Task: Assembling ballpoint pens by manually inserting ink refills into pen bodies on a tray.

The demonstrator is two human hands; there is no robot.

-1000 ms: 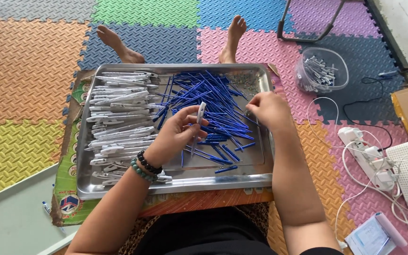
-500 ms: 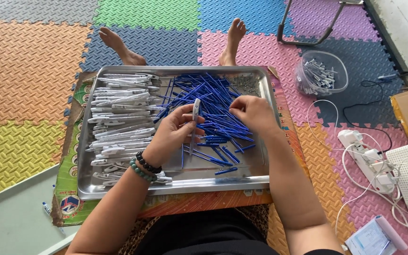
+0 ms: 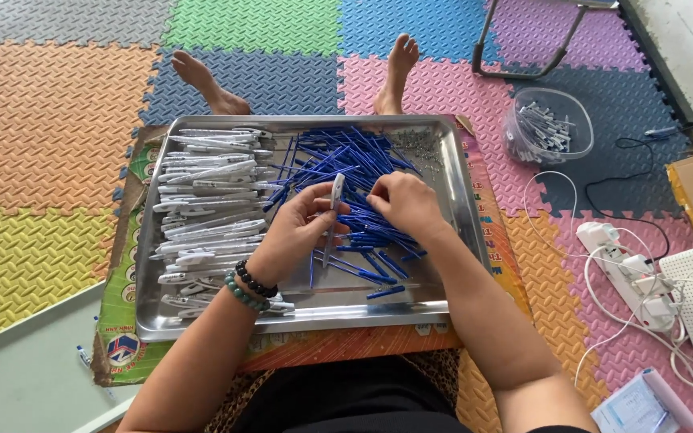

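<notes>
A big metal tray (image 3: 202, 325) sits over the person's lap on the foam floor mat (image 3: 58, 136). Blue pen refills (image 3: 346, 164) lie heaped in its middle, partly hidden by both hands. White pen barrels (image 3: 202, 216) fill its left side. The left hand (image 3: 298, 232) pinches one white pen barrel (image 3: 334, 196) upright. The right hand (image 3: 403, 204) rests on the blue heap, fingers curled; what it grips is hidden.
</notes>
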